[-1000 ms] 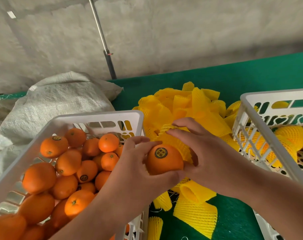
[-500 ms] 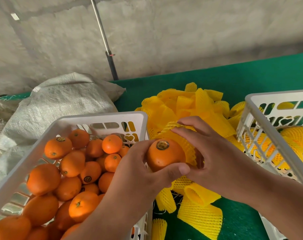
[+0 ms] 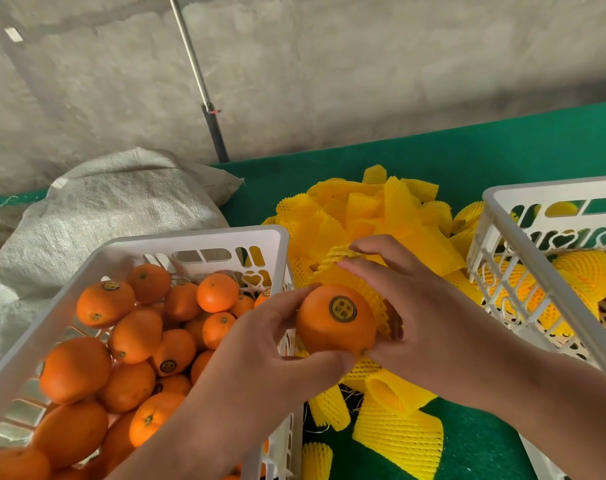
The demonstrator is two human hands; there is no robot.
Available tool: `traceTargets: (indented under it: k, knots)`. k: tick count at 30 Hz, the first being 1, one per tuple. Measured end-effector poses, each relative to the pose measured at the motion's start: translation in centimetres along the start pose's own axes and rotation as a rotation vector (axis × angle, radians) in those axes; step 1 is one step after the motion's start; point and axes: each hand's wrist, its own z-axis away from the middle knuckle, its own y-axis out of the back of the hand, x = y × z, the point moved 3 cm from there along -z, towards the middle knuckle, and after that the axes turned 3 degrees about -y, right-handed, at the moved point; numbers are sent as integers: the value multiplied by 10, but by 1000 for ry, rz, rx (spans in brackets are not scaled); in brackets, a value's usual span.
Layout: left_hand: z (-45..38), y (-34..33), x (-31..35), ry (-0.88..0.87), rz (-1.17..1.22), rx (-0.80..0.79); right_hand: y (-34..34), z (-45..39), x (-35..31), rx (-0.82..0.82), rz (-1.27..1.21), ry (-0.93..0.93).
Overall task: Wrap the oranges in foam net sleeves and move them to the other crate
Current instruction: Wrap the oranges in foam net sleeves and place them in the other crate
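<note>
Head view, center of the frame: left hand (image 3: 260,355) grasping an orange (image 3: 334,320) between thumb below and fingers on top, round dark sticker facing up. Right hand (image 3: 422,317) curled on a yellow foam net sleeve (image 3: 350,271), stretched over the far side of this orange; sleeve's rear part hidden behind the fingers, so depth of cover hard to tell. Both held above the gap between the two crates.

Lower left: white crate (image 3: 204,240) full of bare oranges (image 3: 135,334), cut off by the left and bottom edges, near corner hidden under the left forearm.

Right edge: second white crate (image 3: 523,233), only partly in frame, with wrapped oranges (image 3: 585,271) seen through its slotted wall; count not clear.

Between the crates: pile of loose sleeves (image 3: 367,209) on the green bench (image 3: 502,150), some hidden below the hands.

Upper left: grey woven sack (image 3: 114,202), contents not visible. Behind: a pole (image 3: 197,74) against a concrete wall, top cut off.
</note>
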Motion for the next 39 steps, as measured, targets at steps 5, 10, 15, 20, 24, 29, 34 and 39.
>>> traceTargets:
  k: [5, 10, 15, 20, 24, 29, 34, 39]
  knots:
    - [6, 0, -2, 34, -35, 274, 0, 2, -5, 24, 4, 13]
    - [12, 0, -1, -74, -350, 503, 0, 3, -12, 23, 12, 33]
    - [14, -4, 7, -179, -521, 586, 2, 6, -25, 44, -20, 69]
    - [15, -1, 7, -180, -390, 642, -2, 8, -35, 98, -36, 94]
    - [14, 3, 7, -195, -485, 648, -4, 9, -40, 134, 9, 109]
    - [11, -3, 6, -250, -377, 517, -2, 8, -31, 173, -6, 78]
    - [10, -7, 3, -274, -423, 470, 5, 6, -28, 176, -33, 43]
    - [12, -4, 3, -254, -457, 534, 4, 6, -35, 165, -11, 51]
